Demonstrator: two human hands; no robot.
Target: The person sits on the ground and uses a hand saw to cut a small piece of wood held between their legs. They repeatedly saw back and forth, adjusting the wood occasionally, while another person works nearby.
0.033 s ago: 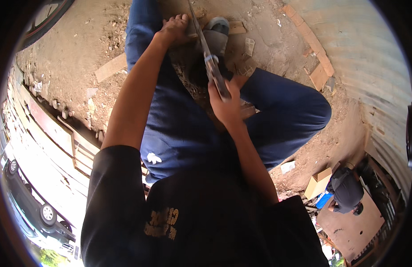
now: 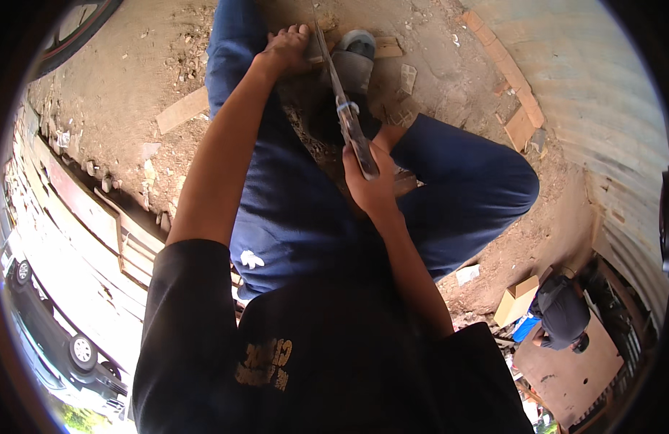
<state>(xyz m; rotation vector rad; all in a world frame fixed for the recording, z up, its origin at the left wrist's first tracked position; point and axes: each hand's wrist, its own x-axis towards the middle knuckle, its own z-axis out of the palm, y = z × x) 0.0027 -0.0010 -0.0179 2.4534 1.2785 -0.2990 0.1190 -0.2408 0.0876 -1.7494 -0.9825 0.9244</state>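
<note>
My right hand (image 2: 370,177) is closed round the handle of a handsaw (image 2: 346,119). Seen nearly edge-on, the saw's thin blade points away from me across a strip of wood (image 2: 387,48) on the ground. At the left end of that strip, my left hand (image 2: 286,50) bears down with its fingers curled over the wood. My sandalled foot (image 2: 354,69) rests on the strip just right of the blade. The exact spot where the teeth meet the wood is too small to make out.
A loose board (image 2: 182,110) lies on the dirt to the left. Along the right runs a corrugated metal wall (image 2: 602,94). Another person (image 2: 563,315) bends over a wooden panel (image 2: 565,372) at lower right, near a cardboard box (image 2: 517,300). A car (image 2: 52,340) stands at lower left.
The saw and my right hand have shifted slightly toward my body. My left hand stays on the wood.
</note>
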